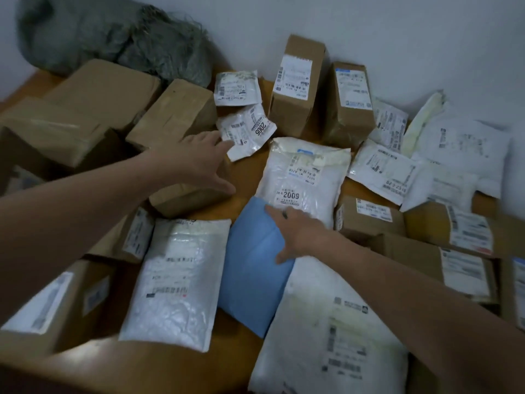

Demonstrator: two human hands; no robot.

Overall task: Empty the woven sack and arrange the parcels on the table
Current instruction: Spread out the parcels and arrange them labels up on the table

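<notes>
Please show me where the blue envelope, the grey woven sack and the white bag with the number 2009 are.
blue envelope (251,280), head view, centre of its bare blue face.
grey woven sack (74,32), head view, its crumpled left half.
white bag marked 2009 (305,177), head view, on its printed label.

A single wide-angle camera, worn on the person's head, looks forward and steeply down across the orange-brown wooden table (170,365). It sits close above the near edge: the bare forearms run in from the left and lower right borders, and the left hand (199,163) and right hand (295,234) land about mid-frame. The view faces the plain pale wall (397,38) behind the table, with the crumpled grey-green woven sack (99,38) in the top left corner. The picture blurs toward the borders.
</notes>
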